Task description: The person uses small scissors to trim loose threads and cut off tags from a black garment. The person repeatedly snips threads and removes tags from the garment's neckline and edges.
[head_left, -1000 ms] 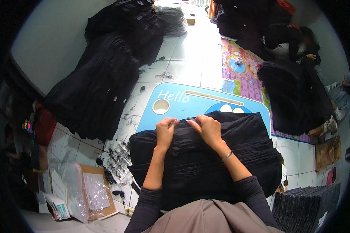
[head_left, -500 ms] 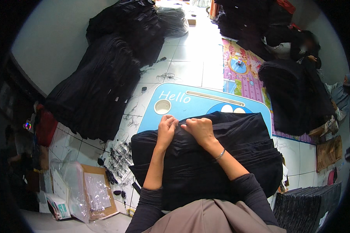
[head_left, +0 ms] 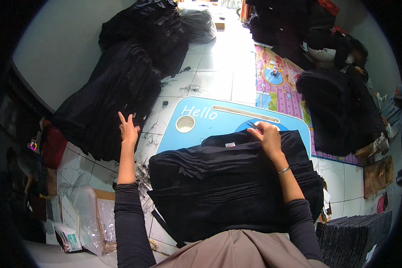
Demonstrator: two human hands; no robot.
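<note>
A stack of folded black garments lies across the light blue low table in front of me. The top garment shows a small white label at its upper edge. My right hand is over the far right part of the stack, its fingers closed on a small dark pointed tool, partly hidden by the fingers. Out to the left, away from the stack, my left hand has its fingers spread and nothing visible in it. It is in front of the edge of a large black garment pile.
More black garments are heaped at the right, near a seated person. A colourful mat lies beyond the table. Loose black threads litter the tiles. Plastic-wrapped packages stand at lower left, a dark stack at lower right.
My hands, close together at the top garment's far edge before, have moved apart. The left swung out left and opened; the right shifted right. The white label now shows.
</note>
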